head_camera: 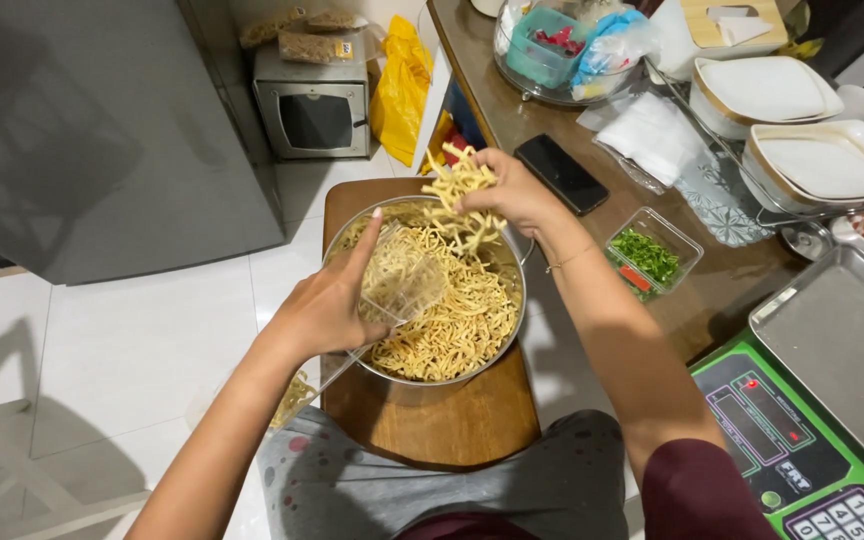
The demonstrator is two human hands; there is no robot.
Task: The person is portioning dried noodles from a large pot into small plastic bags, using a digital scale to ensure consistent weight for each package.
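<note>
A large metal bowl (512,330) full of thin fried noodle sticks (452,325) rests on a round wooden stool (452,425) in front of my knees. My left hand (327,305) grips a clear plastic container (402,280), tilted over the bowl's left side. My right hand (507,190) is raised above the bowl's far rim, closed around a bunch of the noodle sticks (457,185), some of them dangling down toward the container.
A wooden counter (712,290) runs along the right with a black phone (560,173), a clear box of chopped greens (649,255), stacked square plates (767,90), a steel tray (847,340) on a green scale (782,440). A small oven (312,100) and yellow bag (400,90) sit on the floor behind.
</note>
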